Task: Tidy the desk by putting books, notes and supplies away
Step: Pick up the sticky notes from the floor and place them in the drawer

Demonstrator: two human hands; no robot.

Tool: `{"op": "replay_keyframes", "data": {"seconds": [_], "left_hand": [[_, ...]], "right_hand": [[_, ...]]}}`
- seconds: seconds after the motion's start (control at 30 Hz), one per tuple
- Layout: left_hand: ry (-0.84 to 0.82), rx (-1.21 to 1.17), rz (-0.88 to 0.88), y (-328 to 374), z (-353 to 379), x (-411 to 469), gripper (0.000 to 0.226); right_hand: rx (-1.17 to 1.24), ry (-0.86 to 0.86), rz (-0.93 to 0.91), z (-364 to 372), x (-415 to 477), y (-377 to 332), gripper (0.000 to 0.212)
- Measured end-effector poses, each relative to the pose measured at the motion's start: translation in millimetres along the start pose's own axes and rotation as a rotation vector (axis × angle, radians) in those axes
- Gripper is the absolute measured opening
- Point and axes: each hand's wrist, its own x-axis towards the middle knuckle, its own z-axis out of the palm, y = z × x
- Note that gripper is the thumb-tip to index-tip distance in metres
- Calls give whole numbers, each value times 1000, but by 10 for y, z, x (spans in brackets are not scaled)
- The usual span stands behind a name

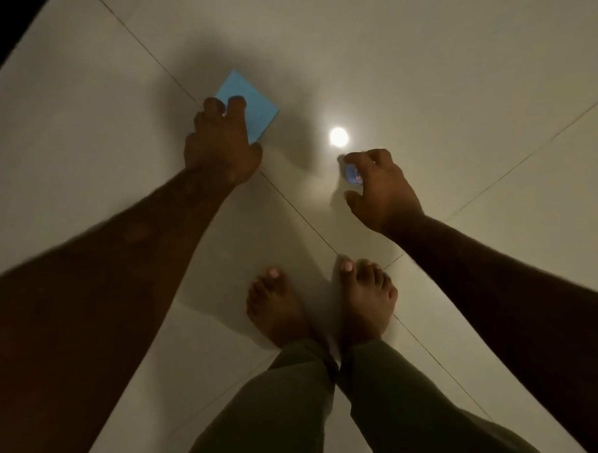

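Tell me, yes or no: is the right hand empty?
No: the right hand has its fingers and thumb curled round a small blue-and-white object.

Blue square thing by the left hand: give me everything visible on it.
The blue pad is a flat light-blue square with a plain face and no visible print. A thin darker side edge suggests stacked paper. It sits turned diamond-wise over the pale tiled floor, beside a grout line. The left hand covers its near-left part, fingers curled onto it and thumb at the near corner. Whether it is lifted or still lying on the floor cannot be told.
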Motion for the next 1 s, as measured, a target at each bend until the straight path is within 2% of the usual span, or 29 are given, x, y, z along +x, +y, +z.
{"op": "replay_keyframes", "data": {"seconds": [0.2, 0.37, 0.43, 0.57, 0.8, 0.9, 1.0], "left_hand": [[46, 136, -109, -33, 142, 581, 97], [79, 142, -156, -38, 88, 684, 101], [81, 74, -175, -73, 39, 679, 93], [79, -85, -101, -127, -36, 546, 66], [111, -305, 10, -104, -630, -170, 30], [94, -448, 2, -105, -1063, -620, 38], [141, -498, 40, -111, -1500, -1123, 33]], "right_hand": [[-163, 181, 23, 220, 188, 73, 38], [-140, 193, 33, 204, 251, 81, 34], [-108, 193, 30, 152, 231, 40, 35], [-32, 154, 18, 9, 129, -108, 46], [36, 138, -34, -446, -392, -518, 42], [48, 128, -84, -753, -725, -738, 42], [27, 102, -114, -1119, -1065, -999, 43]]}}
